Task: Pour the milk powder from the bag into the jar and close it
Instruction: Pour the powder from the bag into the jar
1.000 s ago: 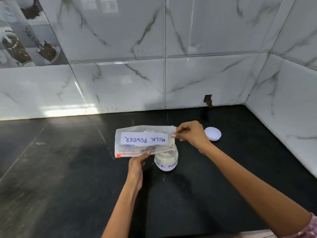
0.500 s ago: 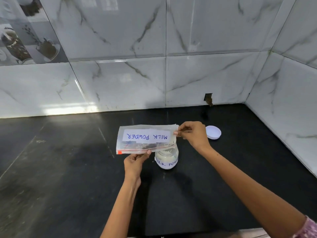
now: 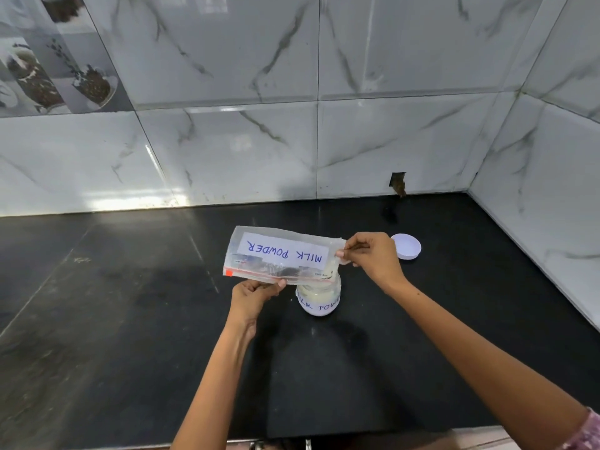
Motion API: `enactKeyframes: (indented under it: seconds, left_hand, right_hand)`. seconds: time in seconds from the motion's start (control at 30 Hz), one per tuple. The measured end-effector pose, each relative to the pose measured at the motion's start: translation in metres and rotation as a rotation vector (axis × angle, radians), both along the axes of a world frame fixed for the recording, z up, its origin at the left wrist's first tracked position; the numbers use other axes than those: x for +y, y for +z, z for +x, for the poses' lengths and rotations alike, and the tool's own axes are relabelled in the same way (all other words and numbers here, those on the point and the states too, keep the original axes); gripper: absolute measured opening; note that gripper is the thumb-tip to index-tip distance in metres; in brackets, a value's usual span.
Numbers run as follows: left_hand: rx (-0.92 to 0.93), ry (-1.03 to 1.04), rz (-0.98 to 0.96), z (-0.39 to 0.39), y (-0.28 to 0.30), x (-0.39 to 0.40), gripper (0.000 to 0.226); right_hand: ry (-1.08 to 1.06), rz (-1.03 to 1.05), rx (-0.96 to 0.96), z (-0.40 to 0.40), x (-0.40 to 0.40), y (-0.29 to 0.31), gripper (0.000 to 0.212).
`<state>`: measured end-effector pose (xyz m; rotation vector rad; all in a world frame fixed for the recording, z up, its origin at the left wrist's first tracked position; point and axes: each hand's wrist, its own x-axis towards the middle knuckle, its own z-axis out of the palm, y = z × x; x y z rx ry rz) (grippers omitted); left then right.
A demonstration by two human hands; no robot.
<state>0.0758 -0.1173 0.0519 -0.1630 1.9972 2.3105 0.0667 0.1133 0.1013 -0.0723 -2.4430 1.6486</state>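
Powder transfer nearly complete: my left hand (image 3: 256, 292) and right hand (image 3: 370, 256) pinch the clear zip-seal plastic bag (image 3: 279, 254), inverted over the open white-labelled jar (image 3: 319, 297). I should tap out residue, then fit the round white lid (image 3: 407, 246).

White label on clear bag (image 3: 283, 254), held betw. both hands: "MILK POWDER" in blue, upside down. Jar (image 3: 318, 298) just below right hand, beside left: blue handwriting, "ILK POW" readable, rest hidden. Tiny print by bag's zip unreadable.

Head view, close, looking down at countertop (image 3: 130, 319).
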Motion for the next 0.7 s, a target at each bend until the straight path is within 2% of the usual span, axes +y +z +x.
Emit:
enactKeyframes:
  seconds: [0.07,0.17,0.27,0.37,0.47,0.57,0.7]
  left_hand:
    - [0.005,-0.003,-0.004,0.000,-0.001,0.001,0.021]
    - [0.004,0.027,0.015,0.002,-0.003,0.004,0.020]
    - [0.005,0.036,0.038,0.003,-0.004,0.007,0.022]
    - [0.024,0.015,0.046,0.002,-0.002,0.008,0.023]
    - [0.031,-0.002,0.050,0.000,-0.002,0.007,0.026]
    - [0.031,0.001,0.067,-0.001,-0.003,0.008,0.028]
    - [0.042,0.020,0.074,-0.002,-0.005,0.007,0.029]
  right_hand:
    - [-0.034,-0.032,0.008,0.000,-0.001,-0.001,0.013]
    - [-0.008,-0.101,-0.110,-0.001,0.000,-0.002,0.013]
    - [0.027,-0.292,-0.299,-0.006,0.006,0.006,0.012]
    - [0.037,-0.430,-0.376,-0.014,0.009,0.016,0.019]
    - [0.048,-0.381,-0.332,-0.018,0.003,0.023,0.016]
    - [0.080,-0.342,-0.192,-0.015,-0.001,0.027,0.014]
    - [0.216,-0.238,-0.071,-0.004,-0.004,0.018,0.013]
